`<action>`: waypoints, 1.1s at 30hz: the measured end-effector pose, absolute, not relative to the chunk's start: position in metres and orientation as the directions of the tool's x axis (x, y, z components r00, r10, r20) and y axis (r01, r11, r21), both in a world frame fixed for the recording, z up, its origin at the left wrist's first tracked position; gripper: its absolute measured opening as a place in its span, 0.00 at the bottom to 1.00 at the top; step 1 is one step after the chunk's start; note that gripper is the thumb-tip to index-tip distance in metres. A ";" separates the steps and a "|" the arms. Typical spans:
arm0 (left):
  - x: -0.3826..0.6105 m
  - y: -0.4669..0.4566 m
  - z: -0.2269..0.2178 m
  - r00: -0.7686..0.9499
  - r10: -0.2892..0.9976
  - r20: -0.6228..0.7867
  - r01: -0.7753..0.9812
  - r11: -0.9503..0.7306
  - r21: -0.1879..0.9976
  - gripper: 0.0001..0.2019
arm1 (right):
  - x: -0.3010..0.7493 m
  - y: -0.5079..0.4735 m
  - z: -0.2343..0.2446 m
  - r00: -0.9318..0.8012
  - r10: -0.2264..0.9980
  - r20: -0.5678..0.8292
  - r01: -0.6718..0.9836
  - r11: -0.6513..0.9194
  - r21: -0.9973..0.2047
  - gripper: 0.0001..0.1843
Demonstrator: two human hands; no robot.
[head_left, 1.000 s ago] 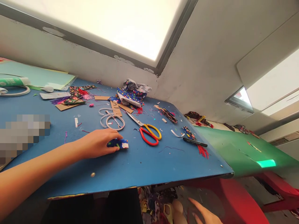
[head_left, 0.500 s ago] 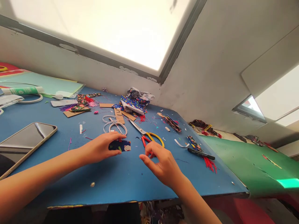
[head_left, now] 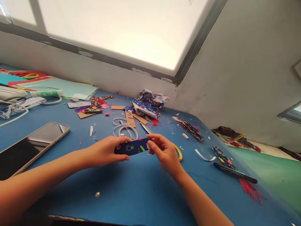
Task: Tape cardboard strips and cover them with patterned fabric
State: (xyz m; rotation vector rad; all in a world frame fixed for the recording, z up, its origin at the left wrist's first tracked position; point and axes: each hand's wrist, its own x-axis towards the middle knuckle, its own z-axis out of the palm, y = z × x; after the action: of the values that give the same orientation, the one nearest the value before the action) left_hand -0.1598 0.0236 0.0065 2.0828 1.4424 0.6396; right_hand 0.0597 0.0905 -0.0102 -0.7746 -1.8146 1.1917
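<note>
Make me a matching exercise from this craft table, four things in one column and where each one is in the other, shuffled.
1 patterned fabric strip
2 phone
3 black pen
4 glue tube

A far left, by the paper sheets
B held between left hand and right hand
C near the right, beside a red tassel
D flat on the blue table, screen up

Pairs: 1-B, 2-D, 3-C, 4-A.
</note>
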 end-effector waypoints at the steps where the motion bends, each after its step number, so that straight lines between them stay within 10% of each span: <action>1: -0.160 0.024 0.006 0.312 0.947 0.078 0.702 -0.285 0.653 0.20 | 0.063 0.096 -0.009 -0.439 0.847 0.299 0.059 0.359 -0.931 0.13; 17: -0.165 0.033 0.006 0.080 0.986 0.145 0.648 -0.162 0.744 0.23 | 0.071 0.121 -0.019 -0.515 0.851 0.100 0.283 0.279 -0.918 0.14; 27: -0.170 0.038 0.001 0.228 0.974 -0.009 0.641 -0.144 0.754 0.17 | 0.069 0.108 -0.014 -0.748 0.662 0.056 0.365 0.480 -0.798 0.12; 33: -0.174 0.043 0.000 -0.020 0.964 0.267 0.677 -0.183 0.712 0.21 | 0.074 0.105 -0.009 -0.755 0.656 0.004 0.456 0.529 -0.716 0.09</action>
State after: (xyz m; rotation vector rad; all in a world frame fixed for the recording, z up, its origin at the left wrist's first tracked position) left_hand -0.1741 0.0430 0.0001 1.8897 1.7105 1.0447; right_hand 0.0736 0.1053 -0.0091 -0.9317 -2.4977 1.0511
